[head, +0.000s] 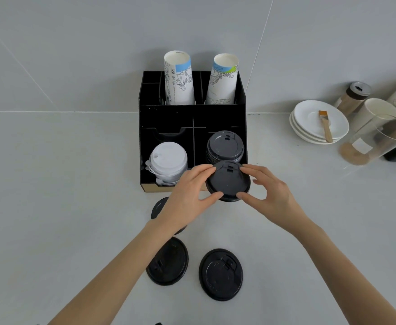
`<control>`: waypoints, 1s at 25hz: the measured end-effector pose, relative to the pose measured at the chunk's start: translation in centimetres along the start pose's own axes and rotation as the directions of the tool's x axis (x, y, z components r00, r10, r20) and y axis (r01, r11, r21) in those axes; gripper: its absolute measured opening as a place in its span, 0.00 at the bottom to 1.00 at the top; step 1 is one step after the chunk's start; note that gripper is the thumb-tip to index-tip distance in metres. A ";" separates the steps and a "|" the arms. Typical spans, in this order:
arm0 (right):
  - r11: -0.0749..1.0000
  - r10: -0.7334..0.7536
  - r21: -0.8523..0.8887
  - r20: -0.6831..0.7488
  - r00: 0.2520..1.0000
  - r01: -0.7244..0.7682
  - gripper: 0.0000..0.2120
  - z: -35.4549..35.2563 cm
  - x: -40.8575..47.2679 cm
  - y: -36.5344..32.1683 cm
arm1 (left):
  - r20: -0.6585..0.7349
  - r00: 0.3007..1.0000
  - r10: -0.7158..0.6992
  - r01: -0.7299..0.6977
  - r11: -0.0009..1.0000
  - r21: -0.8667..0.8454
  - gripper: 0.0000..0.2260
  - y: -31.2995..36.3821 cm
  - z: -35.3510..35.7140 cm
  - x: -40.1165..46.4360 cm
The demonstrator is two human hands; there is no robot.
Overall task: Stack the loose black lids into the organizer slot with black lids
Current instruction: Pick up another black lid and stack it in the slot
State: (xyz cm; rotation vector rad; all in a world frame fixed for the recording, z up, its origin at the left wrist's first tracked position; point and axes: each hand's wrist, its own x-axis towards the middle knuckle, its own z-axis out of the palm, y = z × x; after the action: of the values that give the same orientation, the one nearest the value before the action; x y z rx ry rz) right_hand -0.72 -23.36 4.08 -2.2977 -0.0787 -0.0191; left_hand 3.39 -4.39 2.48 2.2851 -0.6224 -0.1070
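Now both hands pinch one black lid [227, 181] by its rim, the left hand [190, 193] on its left edge and the right hand [269, 191] on its right, holding it level just in front of the organizer [168, 116], probably so it can drop squarely onto the black stack [225, 146] in the front right slot, beside the white lids [168, 160]. Three more loose lids wait on the tabletop [63, 195] nearer the person: one [221, 274] in plain sight, one [167, 261] partly under the left forearm, and one [158, 207] mostly hidden by the left wrist, so most of the job appears undone.
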 end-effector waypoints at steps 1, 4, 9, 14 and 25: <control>1.000 -0.011 -0.005 0.000 1.000 0.011 0.23 -0.2 0.6 -0.2 | -0.007 1.000 -0.003 0.003 1.000 0.000 0.25 0.0 -0.3 0.4; 0.999 -0.020 -0.029 -0.006 1.000 0.020 0.23 -0.8 2.5 -0.6 | -0.027 1.000 -0.011 0.011 1.000 0.005 0.25 0.0 -1.0 1.9; 0.998 -0.025 -0.064 -0.037 0.999 0.023 0.23 -1.4 5.6 -0.7 | -0.036 0.999 -0.015 0.016 0.999 0.031 0.25 -0.5 -1.5 5.0; 0.996 0.021 -0.086 -0.047 0.999 -0.025 0.23 -1.4 7.5 0.2 | -0.009 1.000 -0.027 0.027 0.998 0.064 0.26 -1.1 -1.0 7.5; 0.986 0.079 -0.145 0.006 0.997 -0.077 0.24 -0.6 8.8 1.2 | 0.015 0.998 -0.056 0.055 0.995 0.079 0.26 -2.7 0.4 9.0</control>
State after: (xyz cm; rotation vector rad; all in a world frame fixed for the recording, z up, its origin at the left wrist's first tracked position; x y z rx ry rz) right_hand 8.18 -24.13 3.93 -2.4444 0.0071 0.0299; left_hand 12.32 -7.19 1.30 2.3806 -0.5818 -0.1314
